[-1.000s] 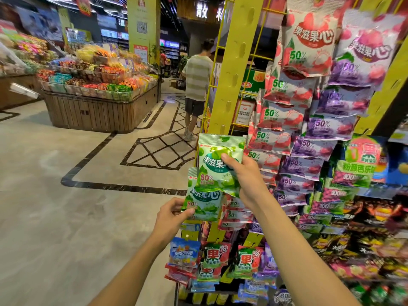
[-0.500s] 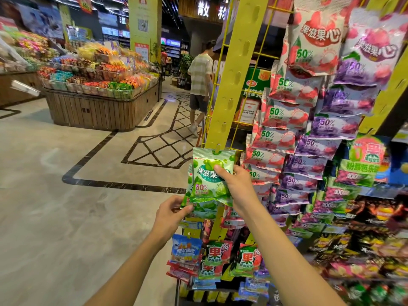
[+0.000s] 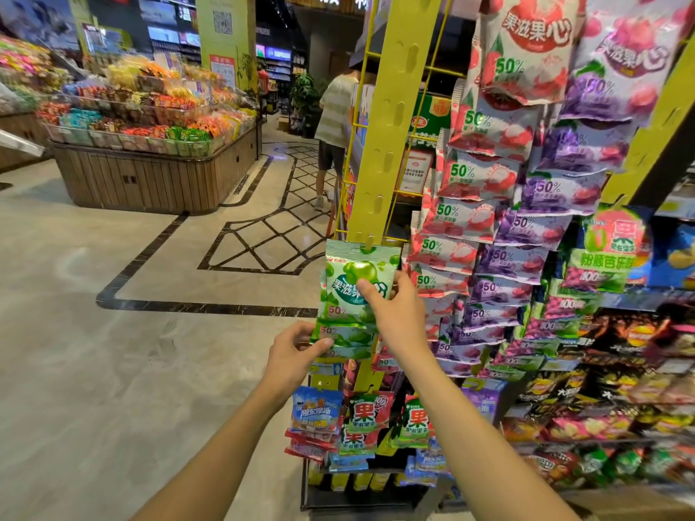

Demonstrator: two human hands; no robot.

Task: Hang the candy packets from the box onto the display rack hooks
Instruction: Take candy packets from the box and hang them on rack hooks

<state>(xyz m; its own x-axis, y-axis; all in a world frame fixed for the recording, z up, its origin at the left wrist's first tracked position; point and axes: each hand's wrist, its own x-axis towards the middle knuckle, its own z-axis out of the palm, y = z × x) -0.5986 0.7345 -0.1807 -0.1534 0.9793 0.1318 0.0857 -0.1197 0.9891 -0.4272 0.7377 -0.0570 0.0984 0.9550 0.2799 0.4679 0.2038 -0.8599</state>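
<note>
A green apple candy packet (image 3: pixel 351 283) hangs against the yellow slotted strip (image 3: pixel 387 118) of the display rack, its top hole at a tab on the strip. My right hand (image 3: pixel 391 314) pinches this packet at its middle, thumb on the front. Below it, my left hand (image 3: pixel 297 349) grips the lower green packets (image 3: pixel 344 336) that hang on the same strip. Red lychee packets (image 3: pixel 474 174) and purple grape packets (image 3: pixel 564 189) fill the neighbouring columns to the right. The box is not in view.
Smaller candy packets (image 3: pixel 361 419) hang low on the rack. A wooden island of loose sweets (image 3: pixel 150 174) stands at the left across open tiled floor. A person in a striped shirt (image 3: pixel 334 118) stands behind the rack. Snack shelves (image 3: pixel 620 370) fill the right.
My right hand has brought the top green packet down and against the strip, so its hole now sits on the tab. My left hand stays on the lower packets.
</note>
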